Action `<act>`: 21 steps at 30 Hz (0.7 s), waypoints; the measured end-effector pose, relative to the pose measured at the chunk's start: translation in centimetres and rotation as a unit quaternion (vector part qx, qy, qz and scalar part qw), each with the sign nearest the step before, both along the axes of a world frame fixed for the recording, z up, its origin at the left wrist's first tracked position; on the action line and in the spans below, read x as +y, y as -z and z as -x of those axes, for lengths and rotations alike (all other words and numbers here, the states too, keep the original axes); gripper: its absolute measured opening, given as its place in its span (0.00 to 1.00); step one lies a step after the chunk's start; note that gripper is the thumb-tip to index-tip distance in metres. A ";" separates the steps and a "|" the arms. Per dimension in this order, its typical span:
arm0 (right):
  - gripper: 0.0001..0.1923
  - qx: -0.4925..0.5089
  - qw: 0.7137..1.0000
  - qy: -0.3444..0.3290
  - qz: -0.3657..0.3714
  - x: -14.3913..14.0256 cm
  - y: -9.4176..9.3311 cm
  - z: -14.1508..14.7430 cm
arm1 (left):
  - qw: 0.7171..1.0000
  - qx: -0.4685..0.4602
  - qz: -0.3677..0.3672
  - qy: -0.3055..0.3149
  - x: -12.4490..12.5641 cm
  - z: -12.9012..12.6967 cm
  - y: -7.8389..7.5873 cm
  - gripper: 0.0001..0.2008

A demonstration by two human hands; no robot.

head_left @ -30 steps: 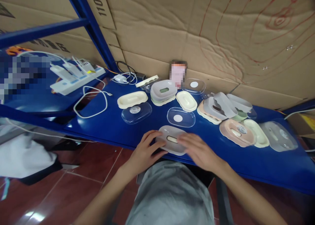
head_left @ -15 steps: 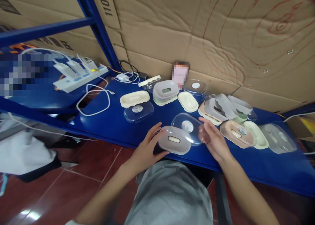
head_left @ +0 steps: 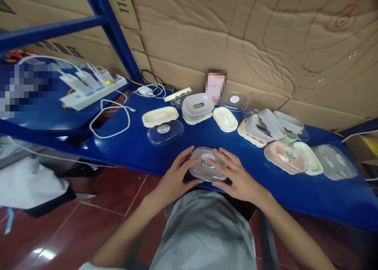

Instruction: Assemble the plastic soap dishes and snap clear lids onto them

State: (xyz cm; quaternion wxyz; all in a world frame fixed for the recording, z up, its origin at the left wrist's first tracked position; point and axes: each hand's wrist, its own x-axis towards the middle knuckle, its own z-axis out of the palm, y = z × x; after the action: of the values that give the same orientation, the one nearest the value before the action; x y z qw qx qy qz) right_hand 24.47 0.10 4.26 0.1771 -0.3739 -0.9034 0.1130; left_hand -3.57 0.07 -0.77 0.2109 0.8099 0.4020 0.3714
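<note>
At the front edge of the blue shelf, a grey oval plastic box point(head_left: 199, 176), shaped like a soap box, lies between my hands. A clear lid point(head_left: 208, 153) with a round printed sticker lies over it; whether it is fully seated I cannot tell. My left hand point(head_left: 177, 173) grips the box's left side, thumb at the near edge and fingers at the far edge. My right hand point(head_left: 236, 173) clasps the right side, with fingers across the lid and thumb near the front rim.
Behind lie a cream tray point(head_left: 161, 117), a loose clear lid point(head_left: 165, 133), a stacked grey box point(head_left: 197, 104) and a smaller cream tray point(head_left: 225, 119). Rightward are grey parts point(head_left: 265, 124) and a peach box point(head_left: 285, 158). A white cable point(head_left: 110, 137) and power strip point(head_left: 94, 93) are left.
My right hand has brought the clear lid left and down onto the grey box. My left hand keeps its grip on the box. The view has shifted slightly.
</note>
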 end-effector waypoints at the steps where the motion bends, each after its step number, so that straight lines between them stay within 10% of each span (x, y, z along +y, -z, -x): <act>1: 0.36 -0.006 1.000 -0.015 0.004 0.2 -0.2 -0.1 | 1.000 0.004 0.009 0.000 0.0 0.0 -0.1 0.37; 21: 0.37 -0.051 0.998 -0.016 -0.037 -0.9 0.0 0.5 | 0.998 0.034 0.042 0.015 0.1 0.9 -0.4 0.39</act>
State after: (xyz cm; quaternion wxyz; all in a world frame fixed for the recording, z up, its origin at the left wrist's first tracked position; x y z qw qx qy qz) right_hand 24.02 -0.76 4.27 0.1428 -0.3582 -0.9205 0.0628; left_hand -4.43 0.20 -0.40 0.2363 0.8187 0.4118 0.3229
